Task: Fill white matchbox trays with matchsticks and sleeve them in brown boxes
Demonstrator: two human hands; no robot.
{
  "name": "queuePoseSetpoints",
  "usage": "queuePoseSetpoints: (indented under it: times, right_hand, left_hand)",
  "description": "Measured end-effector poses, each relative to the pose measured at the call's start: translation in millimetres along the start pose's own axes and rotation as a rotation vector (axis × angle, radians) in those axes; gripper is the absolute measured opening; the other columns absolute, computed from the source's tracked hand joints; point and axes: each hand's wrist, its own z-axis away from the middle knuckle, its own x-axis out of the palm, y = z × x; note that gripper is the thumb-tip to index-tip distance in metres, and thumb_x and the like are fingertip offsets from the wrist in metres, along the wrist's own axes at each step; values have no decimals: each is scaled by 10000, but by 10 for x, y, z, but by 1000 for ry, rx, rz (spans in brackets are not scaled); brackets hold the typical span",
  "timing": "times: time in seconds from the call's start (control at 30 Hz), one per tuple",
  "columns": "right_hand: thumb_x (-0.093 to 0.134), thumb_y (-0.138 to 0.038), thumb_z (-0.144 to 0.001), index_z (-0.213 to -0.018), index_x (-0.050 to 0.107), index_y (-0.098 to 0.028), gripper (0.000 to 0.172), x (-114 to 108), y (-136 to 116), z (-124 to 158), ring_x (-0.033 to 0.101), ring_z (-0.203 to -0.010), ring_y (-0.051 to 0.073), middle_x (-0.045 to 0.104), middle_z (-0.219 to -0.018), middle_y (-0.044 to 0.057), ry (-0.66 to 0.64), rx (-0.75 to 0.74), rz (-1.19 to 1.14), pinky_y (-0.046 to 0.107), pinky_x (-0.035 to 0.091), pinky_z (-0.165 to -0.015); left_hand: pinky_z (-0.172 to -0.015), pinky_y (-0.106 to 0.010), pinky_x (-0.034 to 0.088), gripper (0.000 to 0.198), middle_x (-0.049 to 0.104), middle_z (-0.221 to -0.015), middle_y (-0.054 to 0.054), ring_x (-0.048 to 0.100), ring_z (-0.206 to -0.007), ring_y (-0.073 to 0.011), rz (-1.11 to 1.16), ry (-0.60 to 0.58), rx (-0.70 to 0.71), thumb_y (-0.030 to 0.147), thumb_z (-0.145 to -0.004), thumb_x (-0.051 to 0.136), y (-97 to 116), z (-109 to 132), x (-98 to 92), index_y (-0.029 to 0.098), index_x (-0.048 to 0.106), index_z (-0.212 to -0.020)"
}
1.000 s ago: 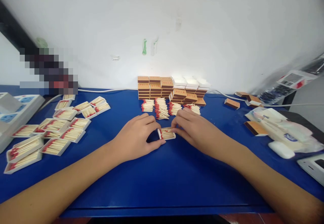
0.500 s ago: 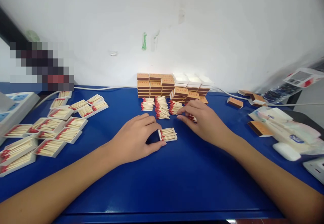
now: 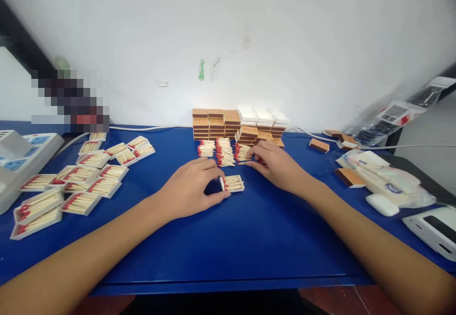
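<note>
A white matchbox tray [image 3: 235, 191] with red-tipped matches in it lies on the blue table. My left hand [image 3: 194, 186] steadies its left end between thumb and fingers. Beyond it, loose matches are gathered in several small piles, among them a middle pile [image 3: 224, 152] and a left pile [image 3: 206, 148]. At the right pile [image 3: 241, 152], the fingertips of my right hand [image 3: 272, 163] are drawn together against the matches. Part of another pile is hidden behind that hand.
Stacked brown matchboxes [image 3: 209, 124] stand against the wall, with white trays [image 3: 264, 117] on top. Filled trays [image 3: 80, 203] crowd the left beside a power strip [image 3: 30, 163]. At right are loose matchboxes [image 3: 319, 145], a tissue pack [image 3: 399, 184], a plastic bottle [image 3: 392, 113] and a white device [image 3: 431, 229].
The view has shifted, so the front edge of the table shows more. Both hands keep nearly the same places, the left at the tray and the right at the match pile.
</note>
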Motion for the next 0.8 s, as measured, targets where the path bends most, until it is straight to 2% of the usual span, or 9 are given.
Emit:
queuePoseSetpoints:
  times: [0.27, 0.47, 0.6, 0.8]
  right_hand:
    - [544, -206, -1048, -936, 610, -199, 130, -19, -29, 2, 560, -921, 284, 627, -945, 107, -49, -24, 15, 394, 479, -784]
    - [523, -220, -1080, -924, 614, -198, 182, -140, -386, 54, 548, -878, 270, 633, -920, 100, -9, -206, 140, 403, 475, -789]
    - [473, -156, -1083, -915, 636, -178, 235, -119, -607, 92, 538, -851, 269, 641, -904, 112, -13, -316, 225, 423, 481, -816]
    - [553, -190, -1072, -991, 633, -188, 114, -98, -611, 117, 579, -903, 236, 645, -973, 81, -68, -236, -64, 367, 496, -794]
  left_hand:
    - [-889, -406, 552, 291, 703, -985, -57, 666, -998, -249, -8, -22, 6, 428, -961, 736, -10, 10, 21, 171, 753, -1097]
    - [-922, -426, 558, 299, 721, -1001, -67, 672, -1003, -256, -37, 13, -7, 426, -957, 739, -17, 2, 45, 159, 756, -1092]
    - [-906, -430, 562, 297, 723, -993, -71, 669, -985, -258, -41, 25, 10, 424, -956, 740, -19, 2, 66, 152, 748, -1074]
    - [-885, -422, 562, 287, 715, -980, -70, 661, -980, -257, -29, 22, 18, 417, -957, 741, -21, 2, 69, 151, 743, -1066]
